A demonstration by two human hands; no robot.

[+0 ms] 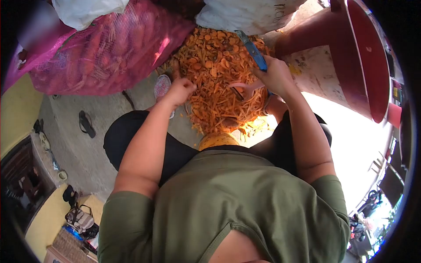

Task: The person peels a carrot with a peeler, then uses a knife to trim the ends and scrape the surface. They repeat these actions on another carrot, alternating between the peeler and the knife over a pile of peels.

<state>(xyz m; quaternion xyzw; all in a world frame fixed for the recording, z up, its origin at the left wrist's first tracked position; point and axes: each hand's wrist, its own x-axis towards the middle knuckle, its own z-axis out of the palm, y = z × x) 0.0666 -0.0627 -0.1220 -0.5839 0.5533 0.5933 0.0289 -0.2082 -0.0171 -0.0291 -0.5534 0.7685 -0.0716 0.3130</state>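
Note:
My left hand [179, 92] hovers at the left edge of a heap of orange carrot peels and slices [214, 63], its fingers curled and pressed together; what they hold, if anything, is hidden. On the right side of the heap, my right hand [279, 75] is closed on a long blue tool with a narrow far end [255, 55], which points up and away from me. Just below that hand is a pink peeler [246, 89] with a dark blade, overlapping the peels in this view.
A pink mesh sack of carrots [127, 48] bulges at the upper left. White sacks [245, 15] stand behind the heap. A large red tub [324, 57] leans at the right. A dark flip-flop [87, 123] lies on the concrete floor at left. The heap reaches between my feet.

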